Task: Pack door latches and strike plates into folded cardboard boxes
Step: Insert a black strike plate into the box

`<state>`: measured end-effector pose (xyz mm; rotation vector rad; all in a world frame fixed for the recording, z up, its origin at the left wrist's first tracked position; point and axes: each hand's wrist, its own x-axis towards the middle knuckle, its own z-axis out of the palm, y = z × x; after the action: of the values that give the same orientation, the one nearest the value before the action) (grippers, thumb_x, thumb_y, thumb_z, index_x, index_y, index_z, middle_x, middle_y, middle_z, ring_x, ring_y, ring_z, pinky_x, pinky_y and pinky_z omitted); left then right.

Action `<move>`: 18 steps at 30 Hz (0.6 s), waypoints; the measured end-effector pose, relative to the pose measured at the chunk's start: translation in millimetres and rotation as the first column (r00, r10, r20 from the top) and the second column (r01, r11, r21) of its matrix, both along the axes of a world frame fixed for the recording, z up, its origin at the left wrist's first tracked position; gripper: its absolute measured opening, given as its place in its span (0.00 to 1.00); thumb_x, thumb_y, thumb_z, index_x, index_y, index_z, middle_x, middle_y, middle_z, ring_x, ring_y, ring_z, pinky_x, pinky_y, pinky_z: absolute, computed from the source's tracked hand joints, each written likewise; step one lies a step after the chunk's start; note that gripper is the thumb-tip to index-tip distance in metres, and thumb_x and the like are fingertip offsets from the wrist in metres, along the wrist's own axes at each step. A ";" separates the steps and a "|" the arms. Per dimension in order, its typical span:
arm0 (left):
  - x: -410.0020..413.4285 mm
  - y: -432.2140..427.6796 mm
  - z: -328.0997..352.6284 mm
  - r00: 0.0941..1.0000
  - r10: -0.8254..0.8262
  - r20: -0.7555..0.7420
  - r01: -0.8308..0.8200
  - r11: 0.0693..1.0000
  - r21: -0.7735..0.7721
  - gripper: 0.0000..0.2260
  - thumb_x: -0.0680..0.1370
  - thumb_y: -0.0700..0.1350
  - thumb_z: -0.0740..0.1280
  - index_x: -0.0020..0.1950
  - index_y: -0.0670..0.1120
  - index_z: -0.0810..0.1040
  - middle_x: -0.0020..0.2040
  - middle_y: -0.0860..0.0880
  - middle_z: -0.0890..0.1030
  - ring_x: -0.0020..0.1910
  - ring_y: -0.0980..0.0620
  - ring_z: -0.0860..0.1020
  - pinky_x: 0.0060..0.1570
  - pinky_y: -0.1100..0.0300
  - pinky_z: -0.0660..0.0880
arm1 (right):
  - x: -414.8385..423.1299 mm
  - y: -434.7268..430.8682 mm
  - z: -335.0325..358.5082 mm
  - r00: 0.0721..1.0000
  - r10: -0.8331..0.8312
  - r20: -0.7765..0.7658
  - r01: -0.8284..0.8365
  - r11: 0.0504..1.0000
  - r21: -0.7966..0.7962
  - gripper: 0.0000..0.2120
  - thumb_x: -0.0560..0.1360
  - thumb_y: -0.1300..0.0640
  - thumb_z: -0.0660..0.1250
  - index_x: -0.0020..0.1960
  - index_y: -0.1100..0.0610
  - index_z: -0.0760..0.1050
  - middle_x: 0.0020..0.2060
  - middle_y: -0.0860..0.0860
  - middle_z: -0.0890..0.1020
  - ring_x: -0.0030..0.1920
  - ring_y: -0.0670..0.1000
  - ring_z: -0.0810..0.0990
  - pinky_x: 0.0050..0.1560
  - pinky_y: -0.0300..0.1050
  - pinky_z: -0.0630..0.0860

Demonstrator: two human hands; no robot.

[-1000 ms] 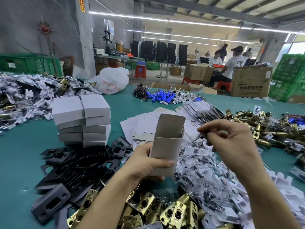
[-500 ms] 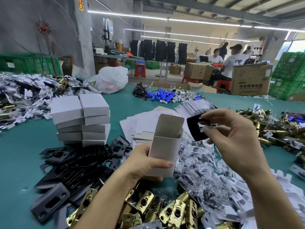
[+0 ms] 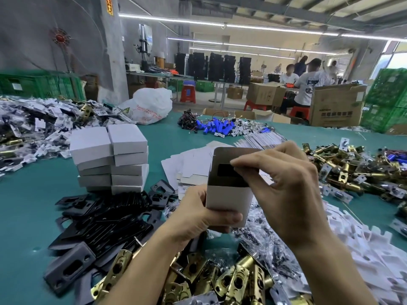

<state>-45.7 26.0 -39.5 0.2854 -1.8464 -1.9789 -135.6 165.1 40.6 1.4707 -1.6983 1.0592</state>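
My left hand (image 3: 198, 216) grips a small white cardboard box (image 3: 226, 199), held upright with its top flap open. My right hand (image 3: 284, 186) is over the box mouth and pinches a black strike plate (image 3: 226, 170), which sits partly inside the opening. Brass door latches (image 3: 220, 280) lie heaped at the near edge under my arms. Black strike plates (image 3: 99, 219) are piled to the left on the green table (image 3: 28, 208).
Closed white boxes (image 3: 112, 159) are stacked at left centre. Flat box blanks (image 3: 191, 166) lie behind the held box. More brass latches (image 3: 356, 168) lie at right, white card inserts (image 3: 363, 249) at near right, bagged parts (image 3: 33, 128) at far left. People work in the background.
My right hand lifted a black strike plate from the pile at right, carried it left and lowered it into the open box. My left hand kept the box steady.
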 end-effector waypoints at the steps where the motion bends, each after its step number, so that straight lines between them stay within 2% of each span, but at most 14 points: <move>1: -0.4 -0.1 -0.3 1.000 0.011 -0.008 -0.011 1.000 0.006 0.14 0.62 0.37 0.81 0.45 0.45 0.86 0.43 0.46 0.85 0.42 0.47 0.84 0.36 0.53 0.82 | 0.7 -1.4 -0.7 1.000 -0.010 0.004 0.010 1.000 0.009 0.04 0.73 0.57 0.73 0.46 0.53 0.86 0.42 0.46 0.84 0.43 0.54 0.74 0.43 0.48 0.71; 4: -1.5 0.0 -1.6 1.000 0.011 -0.001 -0.011 1.000 0.001 0.13 0.62 0.37 0.81 0.43 0.46 0.86 0.41 0.46 0.85 0.40 0.47 0.84 0.35 0.53 0.82 | 1.4 -6.5 -3.5 0.995 -0.072 0.061 0.067 0.994 0.085 0.05 0.71 0.61 0.76 0.46 0.54 0.86 0.41 0.49 0.80 0.44 0.54 0.75 0.44 0.46 0.72; 9: -2.3 1.9 -5.0 0.998 0.011 0.066 -0.008 0.999 -0.034 0.14 0.62 0.39 0.81 0.45 0.48 0.86 0.41 0.46 0.85 0.40 0.46 0.84 0.32 0.54 0.81 | -7.6 -6.7 -2.6 0.944 -0.202 0.262 0.116 0.943 0.310 0.08 0.71 0.62 0.73 0.45 0.51 0.87 0.43 0.47 0.85 0.47 0.50 0.80 0.52 0.47 0.76; 12: -1.8 1.7 -5.6 0.996 0.022 0.090 -0.018 0.999 -0.041 0.13 0.61 0.40 0.81 0.44 0.49 0.86 0.40 0.46 0.85 0.40 0.47 0.84 0.33 0.54 0.81 | -11.7 -3.2 -2.9 0.922 -0.219 0.319 0.077 0.911 0.404 0.09 0.72 0.63 0.71 0.46 0.51 0.86 0.44 0.44 0.86 0.46 0.44 0.81 0.51 0.43 0.77; 13: -1.5 1.8 -5.1 0.995 0.023 0.093 -0.020 0.999 -0.033 0.13 0.61 0.40 0.81 0.44 0.49 0.86 0.41 0.46 0.85 0.40 0.47 0.84 0.32 0.54 0.81 | -12.0 -2.1 -1.5 0.915 -0.201 0.349 0.049 0.915 0.400 0.10 0.73 0.63 0.70 0.47 0.51 0.86 0.43 0.43 0.86 0.45 0.42 0.80 0.50 0.38 0.76; 15: -1.1 1.5 -3.5 0.994 0.035 0.099 -0.035 0.999 -0.007 0.14 0.62 0.37 0.82 0.44 0.47 0.87 0.43 0.45 0.86 0.40 0.47 0.85 0.32 0.54 0.82 | -12.0 0.5 2.9 0.897 -0.125 0.424 -0.006 0.956 0.294 0.12 0.73 0.65 0.68 0.45 0.49 0.86 0.39 0.40 0.84 0.40 0.40 0.79 0.39 0.29 0.73; 18: 0.5 0.3 0.3 0.992 0.090 0.085 -0.095 0.994 0.055 0.15 0.60 0.38 0.82 0.45 0.44 0.85 0.44 0.44 0.86 0.40 0.45 0.85 0.33 0.50 0.83 | -16.6 6.1 5.7 0.854 -0.050 0.518 0.021 0.998 0.061 0.17 0.73 0.69 0.65 0.39 0.47 0.81 0.32 0.42 0.82 0.32 0.44 0.80 0.29 0.37 0.76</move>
<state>-45.1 26.3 -39.3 0.4680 -1.7921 -1.9878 -152.2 171.1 46.3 1.2412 -2.1251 1.5016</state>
